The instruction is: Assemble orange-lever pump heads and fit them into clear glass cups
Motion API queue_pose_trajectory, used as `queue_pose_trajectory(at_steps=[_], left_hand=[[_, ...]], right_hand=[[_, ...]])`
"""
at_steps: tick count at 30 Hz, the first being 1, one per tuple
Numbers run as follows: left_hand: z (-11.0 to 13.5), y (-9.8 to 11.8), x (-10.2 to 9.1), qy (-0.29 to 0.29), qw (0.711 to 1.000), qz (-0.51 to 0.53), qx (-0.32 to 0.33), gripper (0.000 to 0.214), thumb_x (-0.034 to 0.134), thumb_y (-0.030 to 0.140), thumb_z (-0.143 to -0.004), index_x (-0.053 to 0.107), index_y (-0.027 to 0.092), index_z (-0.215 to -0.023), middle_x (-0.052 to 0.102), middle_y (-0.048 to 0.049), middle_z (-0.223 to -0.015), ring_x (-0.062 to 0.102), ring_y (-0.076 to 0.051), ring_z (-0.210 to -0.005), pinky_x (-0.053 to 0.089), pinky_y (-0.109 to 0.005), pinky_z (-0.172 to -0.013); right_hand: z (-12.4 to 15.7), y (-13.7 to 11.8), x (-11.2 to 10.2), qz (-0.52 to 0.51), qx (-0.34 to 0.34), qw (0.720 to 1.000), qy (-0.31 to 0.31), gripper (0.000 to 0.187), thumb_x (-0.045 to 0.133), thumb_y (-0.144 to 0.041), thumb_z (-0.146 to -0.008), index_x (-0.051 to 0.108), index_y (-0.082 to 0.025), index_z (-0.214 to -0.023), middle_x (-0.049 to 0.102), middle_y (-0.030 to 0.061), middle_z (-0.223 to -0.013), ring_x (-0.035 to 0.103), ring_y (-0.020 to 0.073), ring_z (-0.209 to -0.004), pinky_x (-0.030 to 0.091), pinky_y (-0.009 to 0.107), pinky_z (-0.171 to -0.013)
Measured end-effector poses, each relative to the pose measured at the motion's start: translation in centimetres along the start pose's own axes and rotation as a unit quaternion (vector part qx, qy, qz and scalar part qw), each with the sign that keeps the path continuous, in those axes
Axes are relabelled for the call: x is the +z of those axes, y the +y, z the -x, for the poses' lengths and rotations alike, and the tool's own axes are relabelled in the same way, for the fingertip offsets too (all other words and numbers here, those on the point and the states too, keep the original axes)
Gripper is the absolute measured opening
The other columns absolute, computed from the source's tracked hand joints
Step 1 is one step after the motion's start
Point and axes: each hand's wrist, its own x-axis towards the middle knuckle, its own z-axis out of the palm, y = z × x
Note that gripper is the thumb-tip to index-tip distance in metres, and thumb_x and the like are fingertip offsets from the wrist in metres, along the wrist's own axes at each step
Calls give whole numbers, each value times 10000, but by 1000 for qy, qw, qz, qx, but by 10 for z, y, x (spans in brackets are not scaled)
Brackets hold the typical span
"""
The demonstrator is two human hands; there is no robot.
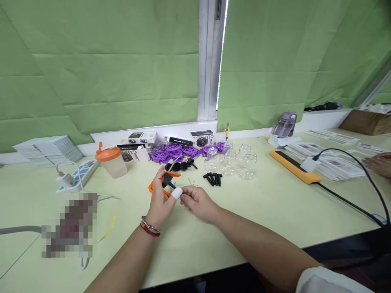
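Note:
My left hand, with a white wrap on the thumb, grips an orange and black cup holder whose black stem points toward my right hand. The right fingers are pinched together at the end of that stem; what sits between them is too small to make out. Just beyond are black round parts with stems and several purple plastic holder pieces. Several short black rods lie to the right. Small metal bits are scattered behind my right hand.
Clear bottle-like containers stand behind the rods. Printed boxes and an orange-lidded cup are at the back left. A white power strip lies left, an orange one right. Another person's hand rests far right.

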Motion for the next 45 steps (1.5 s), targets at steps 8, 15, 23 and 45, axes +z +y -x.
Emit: queue_pose_trajectory(at_steps=[8, 15, 23, 45], left_hand=[[1, 4, -1, 1, 998, -10, 57, 934, 789, 253, -594, 222, 251, -1336, 323, -159, -1421, 372, -295, -1318, 353, -494, -1055], [-3, 7, -8, -40, 993, -72, 81, 937, 814, 383, -575, 287, 231, -1334, 217, -188, -1494, 266, -340, -1370, 324, -512, -1060], [-6, 2, -6, -88, 966, -227, 89, 1182, 780, 536, -477, 188, 179, -1436, 429, -184, -1317, 400, -385, -1229, 306, -556, -1012], [2, 9, 9, -122, 963, -236, 37, 1116, 717, 488, -535, 175, 138, -1447, 433, -180, -1272, 430, -369, -1176, 345, -530, -980]], right_hand=[[1, -13, 1, -167, 52, 984, -37, 251, 650, -382, -746, 562, -159, -821, 455, -67, -563, 358, 43, -452, 236, 202, -443], [2, -17, 0, -159, 76, 983, -43, 267, 638, -403, -745, 525, -166, -698, 472, -64, -488, 416, 61, -423, 280, 205, -422], [-2, -10, -9, -215, 86, 972, -36, 326, 701, -440, -708, 589, -134, -701, 535, -26, -601, 428, 66, -500, 315, 227, -493], [-6, 1, -7, -264, 144, 953, -33, 354, 757, -434, -659, 620, -108, -646, 610, 10, -613, 523, 92, -568, 379, 246, -593]])
